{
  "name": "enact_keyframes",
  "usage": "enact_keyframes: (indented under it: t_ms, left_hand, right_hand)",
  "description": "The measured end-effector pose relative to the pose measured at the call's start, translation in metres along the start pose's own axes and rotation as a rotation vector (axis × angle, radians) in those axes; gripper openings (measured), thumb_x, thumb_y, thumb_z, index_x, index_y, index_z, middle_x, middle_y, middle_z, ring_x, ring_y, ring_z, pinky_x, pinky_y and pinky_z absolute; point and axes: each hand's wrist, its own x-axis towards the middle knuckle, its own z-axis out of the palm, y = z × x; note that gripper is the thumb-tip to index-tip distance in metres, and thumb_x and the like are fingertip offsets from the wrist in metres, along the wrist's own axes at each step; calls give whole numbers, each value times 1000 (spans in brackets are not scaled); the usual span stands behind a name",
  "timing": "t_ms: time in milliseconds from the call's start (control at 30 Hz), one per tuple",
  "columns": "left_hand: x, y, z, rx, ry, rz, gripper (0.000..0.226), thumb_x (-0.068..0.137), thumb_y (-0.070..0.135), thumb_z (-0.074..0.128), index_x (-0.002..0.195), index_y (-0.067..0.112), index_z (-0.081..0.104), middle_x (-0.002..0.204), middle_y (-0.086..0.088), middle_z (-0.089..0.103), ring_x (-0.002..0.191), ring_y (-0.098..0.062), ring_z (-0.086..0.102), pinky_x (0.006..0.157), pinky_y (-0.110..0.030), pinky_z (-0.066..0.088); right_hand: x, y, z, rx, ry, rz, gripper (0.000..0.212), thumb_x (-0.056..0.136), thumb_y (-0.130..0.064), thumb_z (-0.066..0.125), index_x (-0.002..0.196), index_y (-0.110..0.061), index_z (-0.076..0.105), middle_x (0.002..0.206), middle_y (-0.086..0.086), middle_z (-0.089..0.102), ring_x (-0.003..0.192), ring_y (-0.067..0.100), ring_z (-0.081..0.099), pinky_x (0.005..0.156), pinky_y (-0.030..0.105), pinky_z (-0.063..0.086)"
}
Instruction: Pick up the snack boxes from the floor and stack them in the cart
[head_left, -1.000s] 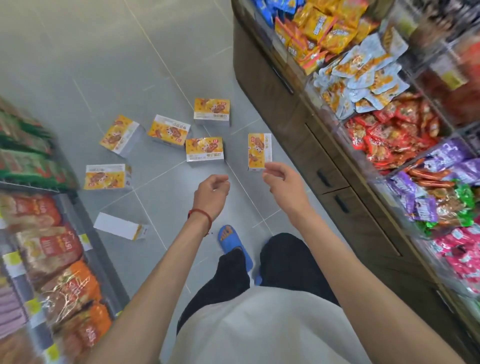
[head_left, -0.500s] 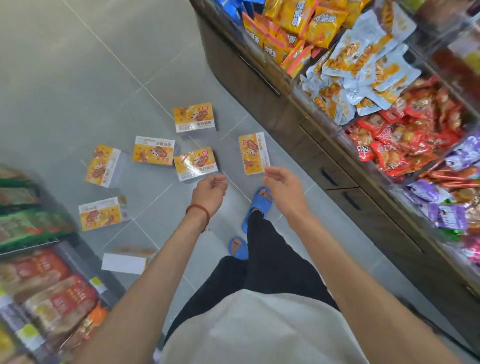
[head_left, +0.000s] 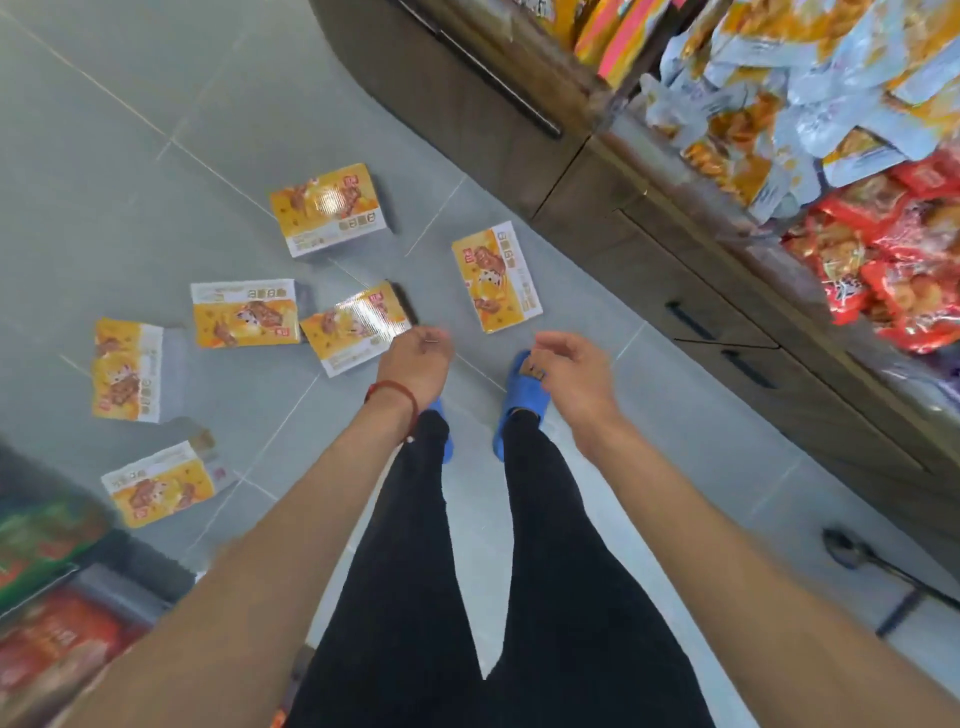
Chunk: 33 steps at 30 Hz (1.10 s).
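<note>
Left hand (head_left: 415, 364) low in front of the knees, fingers loosely curled under, holding nothing. Right hand (head_left: 566, 374) level with it, fingers slack and half bent, thumb apart, likewise holding nothing. Directly under the right hand, right slipper (head_left: 524, 387); left slipper (head_left: 444, 436) half hidden by the leg.

Just past the left knuckles, near box (head_left: 358, 327), flat on the floor (head_left: 130, 156), glossy face up, skewed. Just past the right fingertips, right box (head_left: 496, 275), flat, close to the cabinet (head_left: 649, 249). Farther out, 4 more, all flat and apart: far box (head_left: 330, 215), mid box (head_left: 244, 313), left box (head_left: 127, 370), last box (head_left: 158, 483). So 6 on the floor, none lifted. No cart in view.

Judged risks from here:
- Flat on smooth tile, with no raised edge to hook: apt to skid away under a pinch from above instead of lifting.
- Shiny wrap: liable to slip from a loose grip, more so with 2 taken at once.
- Feet very near the near box and right box: easy to tread on or kick with 1 more step.
- Bags (head_left: 779, 130) heaped along the shelf edge at right: could be knocked down by a shoulder or head while bending.
- Last box close to the left shelf (head_left: 47, 571): easy to miss.
- Cart out of sight: needs a turn with full hands, with a blurred dark bar (head_left: 883, 577) on the floor at lower right to trip on.
- Mixed facings: uneven stack unless squared up first.
</note>
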Motion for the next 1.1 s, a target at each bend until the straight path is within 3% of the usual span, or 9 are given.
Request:
enact_keyframes:
  t_ms: [133, 267, 367, 467, 567, 667, 833, 933, 1100]
  left_hand:
    - [77, -26, 10, 113, -44, -17, 17, 93, 21, 53, 91, 25, 69, 102, -11, 74, 101, -19, 64, 95, -39, 55]
    - [154, -56, 25, 287, -82, 28, 18, 90, 19, 52, 80, 29, 63, 107, -8, 74, 100, -32, 70, 92, -45, 57]
    - [204, -68, 38, 495, -122, 102, 18, 93, 19, 51, 98, 25, 67, 119, -4, 70, 99, -34, 69, 93, -41, 55]
    - [264, -79, 57, 651, -123, 127, 31, 96, 21, 51, 124, 17, 64, 130, -9, 63, 117, -31, 61, 101, -29, 45]
    - [329, -85, 80, 719, -119, 186, 42, 97, 27, 54, 137, 15, 54, 139, -15, 54, 125, -34, 55, 108, -36, 42]
    - [387, -82, 104, 838, -52, 312, 57, 98, 34, 55, 148, 13, 39, 148, -15, 42, 135, -37, 43, 111, -42, 36]
    - [453, -63, 139, 734, 87, 488, 70, 95, 42, 58, 149, 6, 31, 154, -13, 33, 139, -37, 33, 112, -42, 28]
    - [485, -55, 151, 705, 90, 481, 82, 93, 48, 59, 154, 6, 24, 156, -13, 31, 143, -36, 30, 116, -43, 27]
    - [508, -53, 149, 634, 72, 412, 67, 84, 51, 70, 134, 12, 49, 129, -9, 53, 115, -28, 56, 93, -39, 45]
  right_hand:
    - [66, 29, 41, 94, 50, 112, 17, 93, -16, 62, 102, -29, 69, 113, 5, 72, 111, 25, 67, 105, 46, 53]
    - [138, 64, 80, 168, 93, 197, 11, 85, -23, 63, 92, -31, 66, 99, -2, 69, 94, 19, 65, 103, 48, 55]
    - [192, 92, 106, 214, 125, 255, 13, 75, -31, 62, 88, -31, 63, 97, -2, 71, 91, 21, 65, 101, 51, 55]
    - [251, 119, 124, 206, 150, 276, 40, 70, -35, 62, 110, -30, 66, 110, 1, 71, 109, 28, 67, 104, 51, 52]
    - [310, 139, 136, 221, 201, 294, 45, 89, -26, 64, 133, -19, 56, 124, 6, 65, 116, 30, 64, 103, 49, 53]
    - [363, 152, 146, 201, 272, 284, 60, 91, -35, 61, 145, -16, 44, 136, 13, 59, 117, 36, 62, 101, 50, 53]
    - [435, 164, 162, 319, 378, 359, 83, 88, -49, 65, 155, -17, 28, 147, 17, 48, 128, 39, 53, 103, 54, 51]
    - [464, 172, 172, 409, 416, 418, 91, 82, -53, 70, 151, -15, 25, 143, 18, 49, 126, 39, 53, 104, 55, 50]
    - [479, 190, 178, 419, 442, 428, 98, 84, -54, 76, 153, -11, 21, 136, 15, 53, 122, 36, 55, 103, 48, 51]
